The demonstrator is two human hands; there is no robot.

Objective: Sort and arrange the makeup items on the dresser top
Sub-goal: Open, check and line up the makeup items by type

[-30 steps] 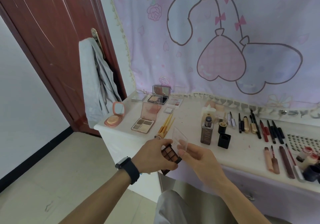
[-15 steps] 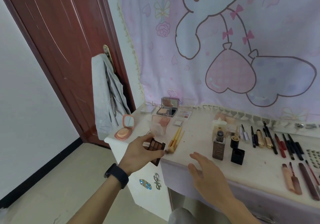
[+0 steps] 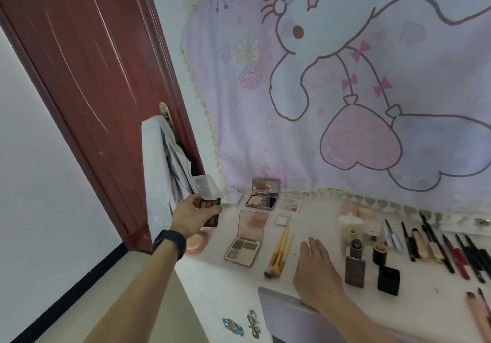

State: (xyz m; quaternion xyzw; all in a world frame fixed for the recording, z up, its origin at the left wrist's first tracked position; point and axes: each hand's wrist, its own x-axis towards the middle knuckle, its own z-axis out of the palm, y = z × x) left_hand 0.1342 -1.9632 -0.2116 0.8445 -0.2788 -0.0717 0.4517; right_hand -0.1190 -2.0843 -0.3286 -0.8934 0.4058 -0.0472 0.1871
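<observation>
My left hand grips a small brown eyeshadow palette with its clear lid flipped up, held above the far left end of the white dresser top. Under that hand lies a round pink compact. My right hand hovers flat with fingers apart over the dresser, just right of the gold-handled brushes. An open pink four-pan palette lies between the hands. Behind it sit a mirrored powder compact and a pale palette.
A square foundation bottle, black caps and a row of pencils and lipsticks fill the right side. A red-brown door with grey cloth on its handle stands left. A cartoon curtain hangs behind.
My left hand carried the brown palette from in front of me leftward and farther back, over the pink compact. My right hand let go of the palette lid and moved over the dresser.
</observation>
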